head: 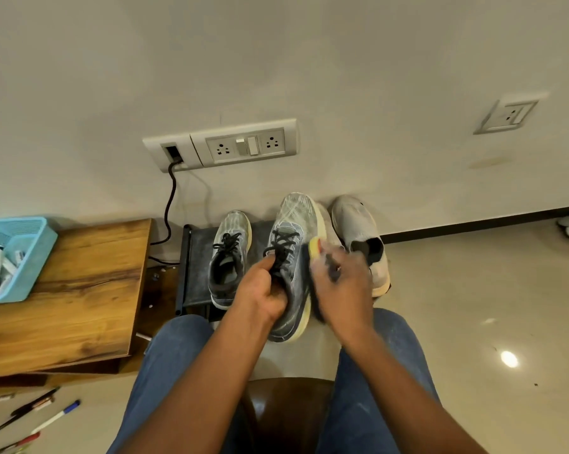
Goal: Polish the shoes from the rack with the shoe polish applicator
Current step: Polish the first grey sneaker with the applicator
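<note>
Blue jeans (165, 371), bare forearms (211, 371)

A low dark shoe rack (194, 267) carries one grey sneaker (228, 257); at its three o'clock, a white sneaker (361, 237) stands.

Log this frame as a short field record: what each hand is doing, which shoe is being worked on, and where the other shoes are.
left hand: grips the grey laced shoe at its opening
right hand: holds the polish applicator against that shoe's side; blurred
matching grey shoe: on the dark rack
white shoe: by the wall
blue basket: on the wooden table, holding markers
</note>
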